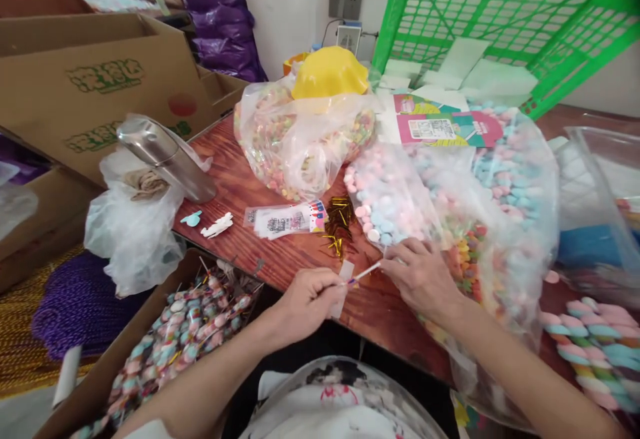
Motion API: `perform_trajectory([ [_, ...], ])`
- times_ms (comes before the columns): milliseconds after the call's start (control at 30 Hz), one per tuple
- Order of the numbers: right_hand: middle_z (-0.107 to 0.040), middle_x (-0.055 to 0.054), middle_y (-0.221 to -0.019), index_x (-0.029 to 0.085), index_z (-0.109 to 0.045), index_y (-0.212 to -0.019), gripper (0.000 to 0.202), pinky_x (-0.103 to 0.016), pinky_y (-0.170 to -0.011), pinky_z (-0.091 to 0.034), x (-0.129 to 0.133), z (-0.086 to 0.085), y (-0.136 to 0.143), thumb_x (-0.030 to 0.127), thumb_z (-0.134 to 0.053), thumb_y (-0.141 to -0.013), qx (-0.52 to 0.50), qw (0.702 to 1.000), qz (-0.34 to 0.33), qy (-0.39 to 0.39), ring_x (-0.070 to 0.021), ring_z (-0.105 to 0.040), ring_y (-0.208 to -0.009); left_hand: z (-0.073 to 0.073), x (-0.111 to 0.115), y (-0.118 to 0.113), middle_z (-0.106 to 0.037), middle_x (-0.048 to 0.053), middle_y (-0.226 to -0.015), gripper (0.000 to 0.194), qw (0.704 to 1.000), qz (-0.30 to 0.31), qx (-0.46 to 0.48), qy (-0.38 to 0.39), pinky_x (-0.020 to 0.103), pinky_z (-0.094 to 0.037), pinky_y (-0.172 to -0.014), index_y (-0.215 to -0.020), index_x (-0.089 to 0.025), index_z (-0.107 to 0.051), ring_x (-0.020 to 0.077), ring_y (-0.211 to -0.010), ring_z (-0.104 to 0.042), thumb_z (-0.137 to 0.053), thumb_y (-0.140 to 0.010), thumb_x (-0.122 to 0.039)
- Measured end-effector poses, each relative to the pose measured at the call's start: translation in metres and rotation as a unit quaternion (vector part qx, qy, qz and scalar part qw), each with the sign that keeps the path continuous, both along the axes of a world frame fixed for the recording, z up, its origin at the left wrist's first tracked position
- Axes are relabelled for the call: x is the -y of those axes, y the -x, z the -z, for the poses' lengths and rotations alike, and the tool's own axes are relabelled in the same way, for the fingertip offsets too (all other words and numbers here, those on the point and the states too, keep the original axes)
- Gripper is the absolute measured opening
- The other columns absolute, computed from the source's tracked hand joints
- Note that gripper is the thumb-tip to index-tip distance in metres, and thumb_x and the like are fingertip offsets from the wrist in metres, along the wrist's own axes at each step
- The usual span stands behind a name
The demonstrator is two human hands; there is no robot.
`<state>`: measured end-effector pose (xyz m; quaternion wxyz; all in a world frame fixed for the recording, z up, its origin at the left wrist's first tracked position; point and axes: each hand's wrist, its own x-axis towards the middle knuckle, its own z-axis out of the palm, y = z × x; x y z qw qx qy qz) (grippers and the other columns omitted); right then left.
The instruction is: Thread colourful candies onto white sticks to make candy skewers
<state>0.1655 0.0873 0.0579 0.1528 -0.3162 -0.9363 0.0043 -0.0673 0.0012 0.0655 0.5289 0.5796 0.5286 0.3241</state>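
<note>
A thin white stick (369,271) spans the gap between my two hands over the front of the table. My left hand (306,300) is closed on its near end, together with a narrow clear plastic strip or bag (346,271) that pokes out above and below the fingers. At the far end, the curled fingers of my right hand (419,273) pinch the stick; whatever else they hold is hidden. Just beyond lie gold twist ties (340,217) and a stack of printed clear bags (285,219). Pink and blue marshmallows (383,202) fill a clear bag beside my right hand.
A steel flask (167,159) leans at the table's left. Below it, a carton holds many wrapped marshmallow sticks (185,332). A bag of small colourful candies (270,132) with a yellow bowl (330,72) stands behind. A green basket (395,19) is at back right; marshmallow skewers (595,345) lie right.
</note>
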Motion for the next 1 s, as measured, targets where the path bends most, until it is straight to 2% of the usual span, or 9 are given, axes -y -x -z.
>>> perform_trajectory([
  [100,-0.066,-0.005,-0.085,0.019,-0.067,-0.076,0.02,-0.036,-0.071,-0.028,-0.011,0.008,0.008,0.005,-0.056,-0.086,0.072,0.997,-0.04,0.003,-0.0208,-0.047,-0.085,-0.001,-0.002,0.003,-0.049,-0.005,-0.048,0.029,0.981,-0.062,0.089,0.16,0.017,-0.025,-0.034,-0.07,-0.016,-0.057,0.0052,-0.034,-0.034,-0.054,-0.085,-0.041],
  [200,-0.062,-0.006,-0.078,0.017,-0.061,-0.069,0.023,-0.034,-0.067,-0.028,-0.018,0.018,0.014,0.001,-0.052,-0.083,0.067,0.995,-0.072,0.019,-0.0198,-0.044,-0.079,0.0,-0.002,0.001,-0.051,-0.005,-0.045,0.034,0.96,-0.069,0.147,0.23,0.015,-0.02,-0.027,-0.067,-0.016,-0.055,0.0035,-0.028,-0.028,-0.059,-0.08,-0.047],
  [367,-0.057,-0.007,-0.075,0.018,-0.055,-0.072,0.022,-0.033,-0.066,-0.034,-0.024,0.02,0.01,0.003,-0.044,-0.084,0.011,0.996,-0.078,0.038,-0.0193,-0.044,-0.072,0.007,-0.003,-0.003,-0.057,-0.002,-0.046,0.036,0.948,-0.083,0.204,0.23,0.012,-0.021,-0.026,-0.067,-0.015,-0.056,0.0025,-0.027,-0.032,-0.06,-0.079,-0.048],
  [467,-0.053,-0.003,-0.073,0.019,-0.05,-0.081,0.02,-0.029,-0.063,-0.038,-0.015,-0.001,0.003,0.008,-0.037,-0.092,-0.094,0.992,-0.026,0.074,-0.0165,-0.046,-0.068,0.008,-0.006,-0.006,-0.056,-0.003,-0.047,0.034,0.948,-0.094,0.201,0.227,0.012,-0.021,-0.025,-0.068,-0.015,-0.056,0.0025,-0.026,-0.032,-0.06,-0.08,-0.047],
  [567,-0.05,0.002,-0.069,0.02,-0.051,-0.087,0.014,-0.026,-0.057,-0.038,0.004,-0.027,0.005,0.01,-0.044,-0.093,-0.26,0.953,0.032,0.15,-0.013,-0.046,-0.061,0.004,-0.011,-0.016,-0.051,-0.006,-0.044,0.032,0.953,-0.087,0.178,0.228,0.011,-0.021,-0.023,-0.067,-0.016,-0.054,0.002,-0.026,-0.03,-0.059,-0.08,-0.045],
  [667,-0.058,-0.002,-0.076,0.019,-0.058,-0.1,0.024,-0.029,-0.064,-0.042,0.027,-0.038,0.016,0.003,-0.045,-0.088,-0.276,0.95,-0.025,0.14,-0.0158,-0.052,-0.071,0.0,-0.015,-0.031,-0.048,-0.007,-0.044,0.032,0.962,-0.07,0.166,0.204,0.011,-0.022,-0.024,-0.064,-0.016,-0.051,0.0019,-0.026,-0.031,-0.058,-0.081,-0.042],
  [733,-0.061,-0.005,-0.081,0.018,-0.061,-0.109,0.036,-0.033,-0.067,-0.044,0.039,-0.034,0.022,-0.001,-0.042,-0.084,-0.218,0.97,-0.04,0.098,-0.0193,-0.053,-0.076,-0.001,-0.017,-0.04,-0.048,-0.007,-0.046,0.032,0.967,-0.064,0.166,0.181,0.012,-0.024,-0.023,-0.062,-0.017,-0.048,0.0025,-0.027,-0.032,-0.056,-0.082,-0.04],
  [800,-0.062,-0.008,-0.085,0.016,-0.062,-0.114,0.042,-0.037,-0.069,-0.045,0.049,-0.026,0.023,-0.001,-0.043,-0.082,-0.174,0.983,-0.011,0.062,-0.0219,-0.053,-0.08,0.0,-0.017,-0.046,-0.048,-0.007,-0.047,0.03,0.969,-0.06,0.169,0.168,0.013,-0.025,-0.022,-0.062,-0.018,-0.045,0.0031,-0.027,-0.032,-0.053,-0.083,-0.039],
  [1000,-0.064,-0.005,-0.08,0.021,-0.065,-0.111,0.037,-0.031,-0.066,-0.046,0.062,-0.014,0.009,0.001,-0.044,-0.087,-0.251,0.96,0.053,0.111,-0.0176,-0.057,-0.073,0.002,-0.01,-0.053,-0.052,-0.005,-0.054,0.03,0.966,-0.008,0.199,0.167,0.013,-0.03,-0.024,-0.068,-0.016,-0.051,0.0029,-0.031,-0.035,-0.056,-0.084,-0.041],
])
